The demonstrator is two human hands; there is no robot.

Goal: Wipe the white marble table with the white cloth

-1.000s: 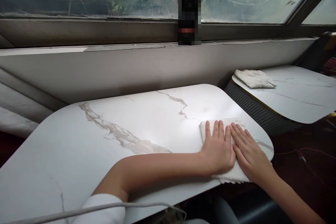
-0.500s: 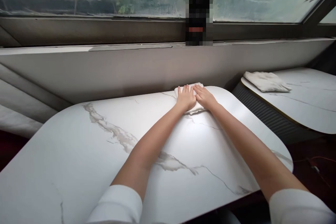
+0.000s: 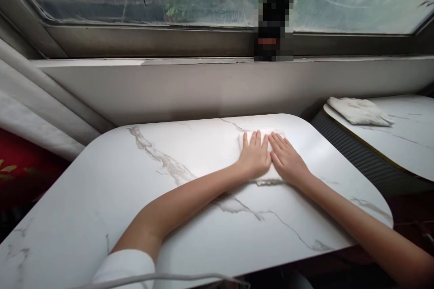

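A folded white cloth (image 3: 273, 174) lies flat on the white marble-patterned table (image 3: 203, 235), toward its far right part. My left hand (image 3: 255, 156) rests palm down on the cloth's left half, fingers stretched out and a little spread. Beside it, my right hand (image 3: 287, 157) presses flat on the right half, its fingers straight and angled to the left. The thumbs come close together over the middle of the cloth. Much of the cloth is hidden under both hands; its top corners and frayed near edge show.
A second marbled table (image 3: 415, 142) stands at the right, with another folded white cloth (image 3: 360, 111) on its near left corner. Behind the tables runs a low wall (image 3: 190, 88) under windows. A pale curtain (image 3: 30, 95) and red fabric (image 3: 23, 165) are at the left.
Both hands have drawn the cloth back from the table's far edge toward me. My left elbow is bent more now. The view has shifted slightly left.
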